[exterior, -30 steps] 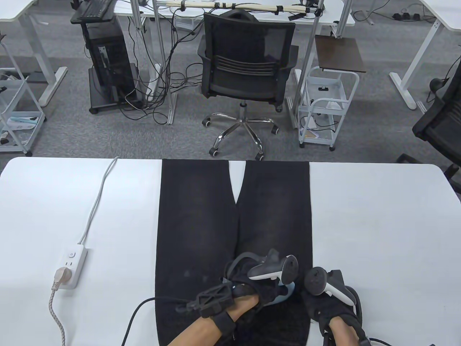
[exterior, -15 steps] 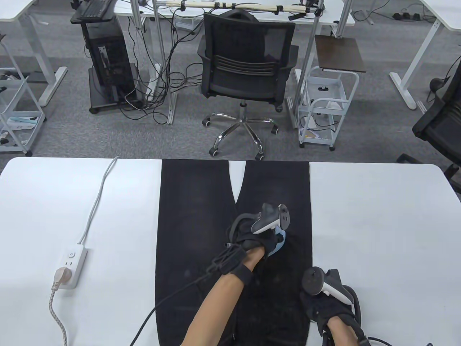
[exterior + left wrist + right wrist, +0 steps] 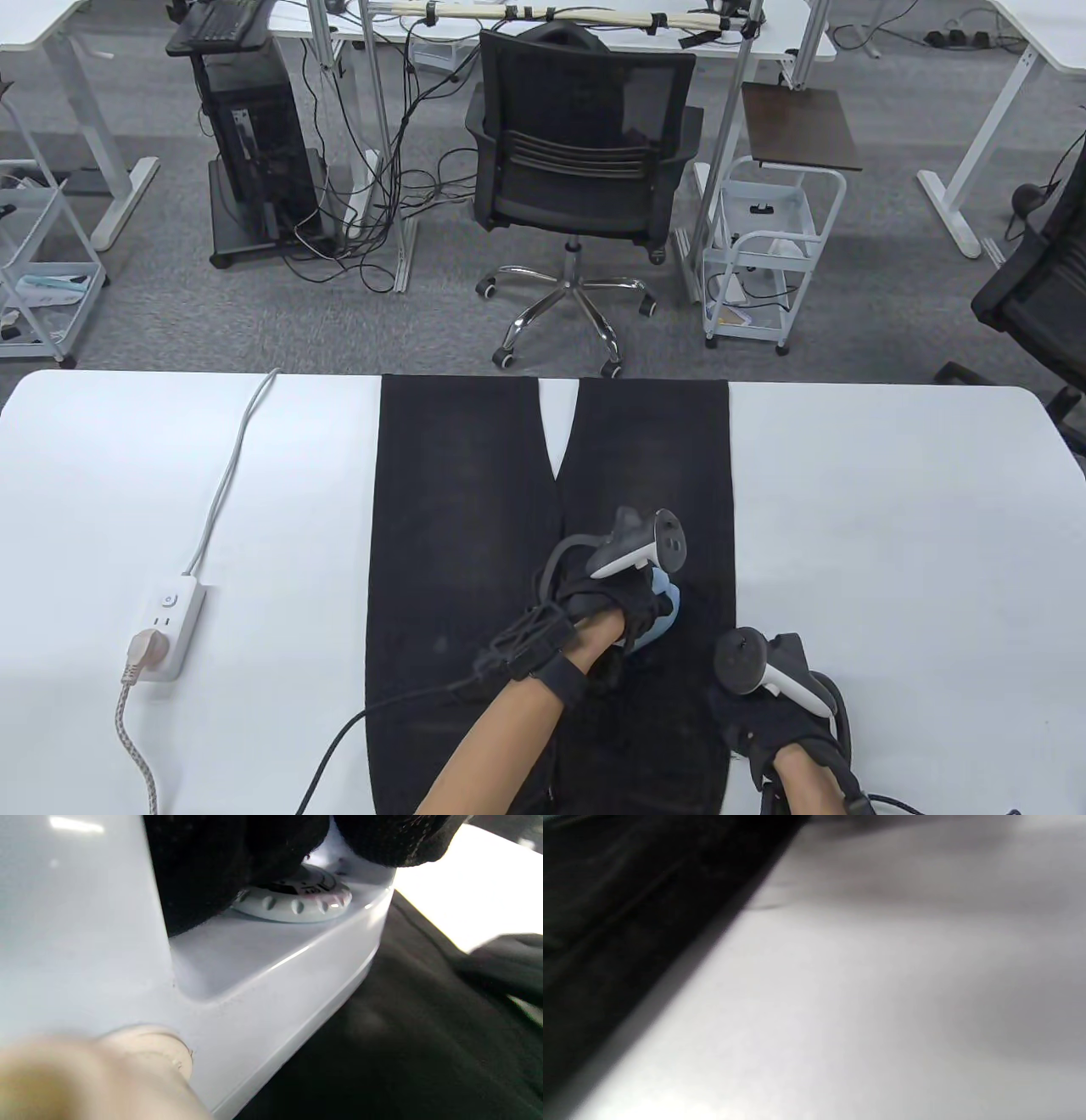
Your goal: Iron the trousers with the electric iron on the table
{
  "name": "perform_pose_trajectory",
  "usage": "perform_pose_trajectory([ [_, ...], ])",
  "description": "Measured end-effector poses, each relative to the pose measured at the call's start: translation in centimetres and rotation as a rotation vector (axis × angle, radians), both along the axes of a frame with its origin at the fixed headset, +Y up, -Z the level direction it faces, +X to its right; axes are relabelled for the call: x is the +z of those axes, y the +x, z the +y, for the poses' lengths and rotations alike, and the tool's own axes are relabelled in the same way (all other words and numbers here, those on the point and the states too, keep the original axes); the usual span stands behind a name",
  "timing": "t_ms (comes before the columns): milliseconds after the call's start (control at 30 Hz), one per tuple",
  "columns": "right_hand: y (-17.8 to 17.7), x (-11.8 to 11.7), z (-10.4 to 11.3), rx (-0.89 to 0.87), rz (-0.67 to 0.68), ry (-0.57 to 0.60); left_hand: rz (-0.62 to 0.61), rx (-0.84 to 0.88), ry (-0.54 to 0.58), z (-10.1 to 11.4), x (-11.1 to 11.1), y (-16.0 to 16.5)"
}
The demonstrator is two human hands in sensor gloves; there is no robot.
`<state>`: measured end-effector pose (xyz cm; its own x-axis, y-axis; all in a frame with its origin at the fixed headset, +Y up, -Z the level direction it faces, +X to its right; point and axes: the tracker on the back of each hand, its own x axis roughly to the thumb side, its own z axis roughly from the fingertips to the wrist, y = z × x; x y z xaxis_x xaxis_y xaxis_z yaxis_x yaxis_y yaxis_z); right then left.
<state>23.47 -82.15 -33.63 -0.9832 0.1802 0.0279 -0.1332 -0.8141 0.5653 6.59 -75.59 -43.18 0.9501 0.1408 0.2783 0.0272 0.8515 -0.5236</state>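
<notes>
Table view: left hand [image 3: 607, 598] grips the iron [image 3: 662, 613] on the trousers [image 3: 458, 509]; right hand [image 3: 764, 722] presses flat, fingers straight, on their edge.

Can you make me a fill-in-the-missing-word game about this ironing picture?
1. The left hand holds the light blue ____.
2. The iron sits on the black ____, not on the bare table.
3. The right hand rests at the trousers' ____ edge.
4. A plug sits in the white ____ on the table's left side.

Missing words: iron; trousers; right; power strip
</notes>
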Motion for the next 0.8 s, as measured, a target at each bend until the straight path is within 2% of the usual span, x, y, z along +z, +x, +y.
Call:
perform_pose_trajectory([
  [100, 0.0, 0.0, 0.0, -0.005, -0.001, 0.001, -0.043, -0.014, 0.060, 0.0, 2.3, 0.0],
  [167, 0.1, 0.0, 0.0, -0.008, -0.002, 0.004, -0.075, 0.008, 0.033, 0.0, 3.7, -0.3],
  [333, 0.2, 0.1, -0.1, -0.013, -0.004, 0.013, -0.197, -0.032, 0.061, 0.1, 8.1, -1.0],
  [433, 0.2, 0.1, -0.1, -0.012, -0.003, 0.012, -0.198, -0.018, 0.115, 0.1, 9.8, -1.3],
  [533, 0.2, 0.1, -0.1, -0.003, -0.002, 0.008, -0.197, -0.044, 0.115, 0.2, 9.5, -1.1],
  [700, 0.2, 0.0, 0.0, -0.002, -0.002, 0.005, -0.165, -0.024, 0.112, 0.3, 6.7, 0.0],
  [733, 0.1, 0.0, 0.0, -0.001, -0.003, 0.005, -0.180, -0.024, 0.127, 0.3, 6.3, 0.3],
  [800, 0.1, 0.0, 0.0, -0.003, -0.002, 0.003, -0.153, -0.050, 0.227, 0.1, 4.9, 1.0],
])
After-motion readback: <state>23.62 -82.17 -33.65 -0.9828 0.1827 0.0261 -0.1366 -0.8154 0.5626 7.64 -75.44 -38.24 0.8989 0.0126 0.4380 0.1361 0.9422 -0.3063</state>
